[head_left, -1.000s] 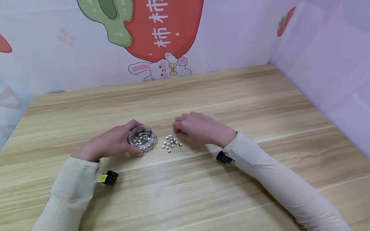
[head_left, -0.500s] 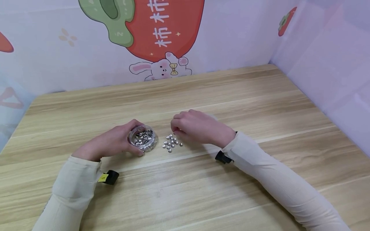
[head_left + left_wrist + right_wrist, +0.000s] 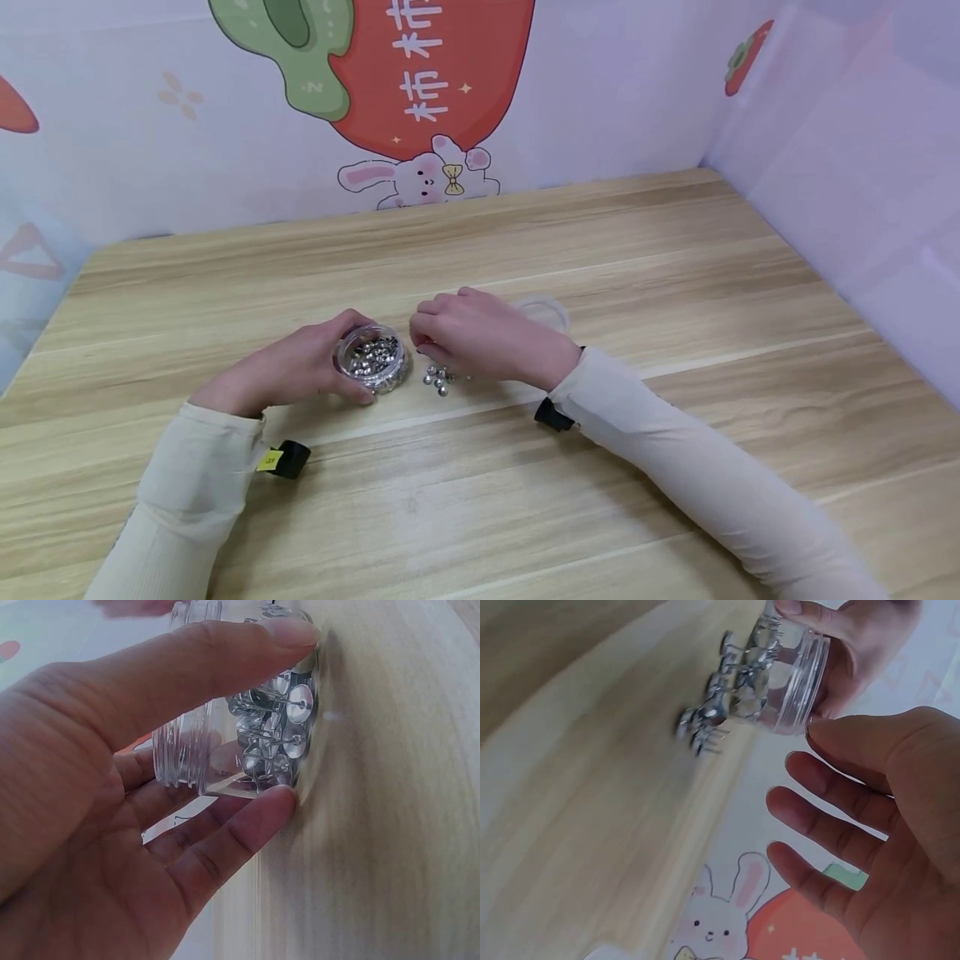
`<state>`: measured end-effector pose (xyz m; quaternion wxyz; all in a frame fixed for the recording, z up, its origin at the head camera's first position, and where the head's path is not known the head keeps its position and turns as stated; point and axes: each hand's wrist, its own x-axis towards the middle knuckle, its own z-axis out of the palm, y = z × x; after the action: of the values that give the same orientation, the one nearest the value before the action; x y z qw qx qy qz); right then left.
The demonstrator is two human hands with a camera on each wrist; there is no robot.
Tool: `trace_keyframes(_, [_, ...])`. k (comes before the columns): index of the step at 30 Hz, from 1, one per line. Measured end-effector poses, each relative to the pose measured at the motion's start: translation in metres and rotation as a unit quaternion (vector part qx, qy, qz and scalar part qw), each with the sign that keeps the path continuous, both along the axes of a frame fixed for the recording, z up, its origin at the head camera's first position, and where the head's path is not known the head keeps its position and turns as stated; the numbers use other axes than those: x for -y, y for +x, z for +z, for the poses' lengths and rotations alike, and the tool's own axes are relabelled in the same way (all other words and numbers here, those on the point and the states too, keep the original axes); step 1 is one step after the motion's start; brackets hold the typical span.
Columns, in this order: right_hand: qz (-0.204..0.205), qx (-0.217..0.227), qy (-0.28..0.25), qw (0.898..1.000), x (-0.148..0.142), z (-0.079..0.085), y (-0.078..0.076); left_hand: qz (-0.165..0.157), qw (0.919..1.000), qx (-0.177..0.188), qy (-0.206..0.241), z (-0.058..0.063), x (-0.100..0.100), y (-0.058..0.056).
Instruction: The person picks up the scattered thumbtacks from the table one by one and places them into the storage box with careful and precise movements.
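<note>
My left hand (image 3: pixel 300 367) grips a clear round jar (image 3: pixel 371 360) of silver thumbtacks (image 3: pixel 281 739), thumb on one side and fingers on the other. The jar stands uncapped and upright on the table. Just right of it, my right hand (image 3: pixel 480 335) is held above a small pile of loose thumbtacks (image 3: pixel 437 379) and partly covers them. In the right wrist view the thumb of the right hand (image 3: pixel 877 817) meets the index finger near the jar's rim, the other fingers loosely bent. A thumbtack seems pinched there, mostly hidden by the fingertips.
A translucent round lid (image 3: pixel 543 312) lies on the wooden table (image 3: pixel 450 500) behind the right wrist. A printed cloth (image 3: pixel 600 92) hangs along the table's back and right sides. Black wrist cameras (image 3: pixel 288 459) sit under both cuffs.
My right hand has moved left from beside the loose thumbtacks to over them, close to the jar, uncovering more of the lid. The left hand keeps its hold on the jar.
</note>
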<state>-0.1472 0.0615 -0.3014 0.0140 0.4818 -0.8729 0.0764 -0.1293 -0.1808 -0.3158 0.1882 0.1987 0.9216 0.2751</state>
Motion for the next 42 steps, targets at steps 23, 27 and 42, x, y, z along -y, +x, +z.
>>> trace_keyframes(23, [0.016,0.006,-0.045,0.999,0.054,0.007,-0.005,0.01,0.9995,0.029,0.009,0.001,0.002,-0.001])
trace_keyframes(27, [0.01,-0.011,-0.049,0.999,0.053,0.005,-0.006,0.004,0.9997,0.023,0.009,0.001,0.002,-0.002])
trace_keyframes(42, [0.003,-0.033,-0.029,0.999,0.047,0.003,-0.008,-0.011,0.9999,0.005,0.009,-0.001,0.002,-0.002])
